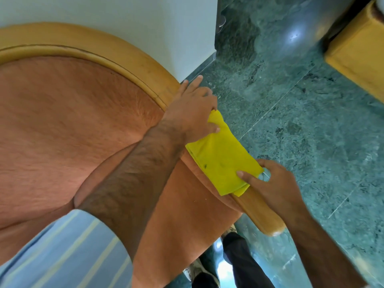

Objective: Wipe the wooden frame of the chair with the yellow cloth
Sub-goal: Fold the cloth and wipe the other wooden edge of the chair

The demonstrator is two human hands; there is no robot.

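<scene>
A folded yellow cloth (223,161) lies draped over the chair's wooden frame (116,57), on the right armrest. The frame curves around the orange upholstered back (68,125) and ends in a rounded arm tip at the lower right. My left hand (194,110) pinches the cloth's far end with thumb and fingers, the other fingers resting on the wood. My right hand (270,183) grips the cloth's near end between thumb and fingers, just above the bare arm tip.
A white wall (145,21) stands right behind the chair back. Green marble floor (301,113) spreads to the right. A yellow wooden furniture piece (359,50) sits at the upper right. My legs and a shoe (234,265) are below the armrest.
</scene>
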